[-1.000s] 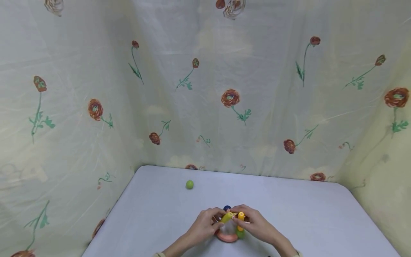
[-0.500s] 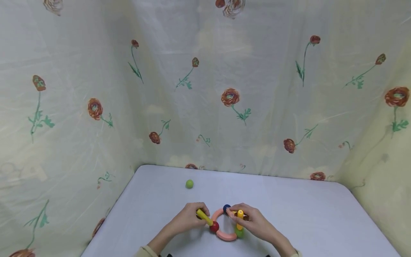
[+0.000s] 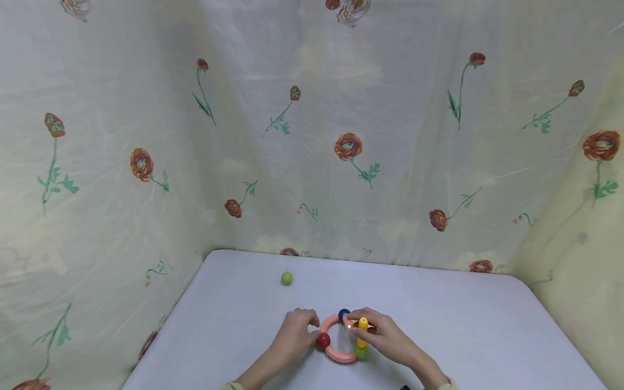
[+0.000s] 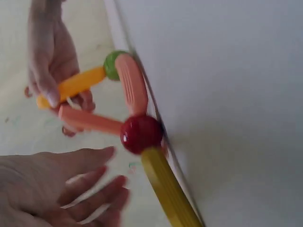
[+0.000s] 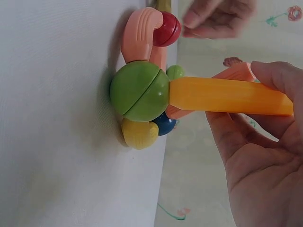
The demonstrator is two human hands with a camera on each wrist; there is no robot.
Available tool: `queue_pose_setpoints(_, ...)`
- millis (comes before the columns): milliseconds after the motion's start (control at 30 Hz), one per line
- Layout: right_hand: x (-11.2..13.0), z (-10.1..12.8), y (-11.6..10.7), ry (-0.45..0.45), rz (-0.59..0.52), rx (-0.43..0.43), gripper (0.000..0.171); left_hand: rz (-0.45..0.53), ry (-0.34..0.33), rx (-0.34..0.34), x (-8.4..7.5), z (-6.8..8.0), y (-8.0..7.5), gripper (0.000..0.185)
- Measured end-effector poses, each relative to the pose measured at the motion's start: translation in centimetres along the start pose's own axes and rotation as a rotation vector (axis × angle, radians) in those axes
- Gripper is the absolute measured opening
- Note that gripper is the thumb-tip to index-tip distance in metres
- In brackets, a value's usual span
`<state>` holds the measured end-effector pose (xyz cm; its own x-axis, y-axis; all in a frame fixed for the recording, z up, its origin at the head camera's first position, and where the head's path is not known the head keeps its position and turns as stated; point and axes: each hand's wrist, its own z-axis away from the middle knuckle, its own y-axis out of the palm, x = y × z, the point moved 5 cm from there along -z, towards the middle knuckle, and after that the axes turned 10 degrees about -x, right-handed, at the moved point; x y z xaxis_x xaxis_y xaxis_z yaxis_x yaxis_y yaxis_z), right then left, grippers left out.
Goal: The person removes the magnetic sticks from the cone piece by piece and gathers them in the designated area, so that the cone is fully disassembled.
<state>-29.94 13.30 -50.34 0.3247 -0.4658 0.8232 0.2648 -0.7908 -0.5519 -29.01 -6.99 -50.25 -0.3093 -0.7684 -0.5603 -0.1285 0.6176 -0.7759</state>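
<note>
Hemmed on three sides by cream curtain (image 3: 312, 135) printed with red flowers; fronted by a pale table (image 3: 463, 325). Found both hands low at the table's near edge, either side of a small toy ring (image 3: 336, 355) lying on the top. Counted in that ring pink curved pieces joined by a red ball (image 3: 323, 341) on its left, a blue ball (image 3: 344, 313) at the far side and a green ball (image 3: 361, 352) on the near right.

Caught the right hand (image 3: 385, 336) pinching an orange rod (image 3: 363, 330) between thumb and fingers, thumb laid along its upper side in the right wrist view. Traced the rod's other end to the green ball, butted squarely against it, the rod slanting up from the table. Made out a yellow piece tucked under that ball, against the blue one.

Found the left hand (image 3: 294, 337) just beside the red ball, fingers loose and spread in the left wrist view, gripping nothing; blurred there, so could not tell whether touching the ball. Saw a yellow rod (image 4: 168, 189) running from the red ball towards that wrist, close along the table top.

Noted a lone green sphere (image 3: 286, 278) farther back on the left, well apart from the ring and both hands.
</note>
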Motion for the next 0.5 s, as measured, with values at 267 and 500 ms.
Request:
queue_pose_setpoints(267, 0.2, 0.2, -0.1, -0.103, -0.033, -0.012, 0.033, 0.127, 0.354, -0.152, -4.4, 0.1, 1.1, 0.019)
queue_pose_setpoints(500, 0.2, 0.3, -0.2, -0.14, -0.039, -0.023, 0.031, 0.061, 0.438, -0.218, -5.1, 0.2, 1.3, 0.014)
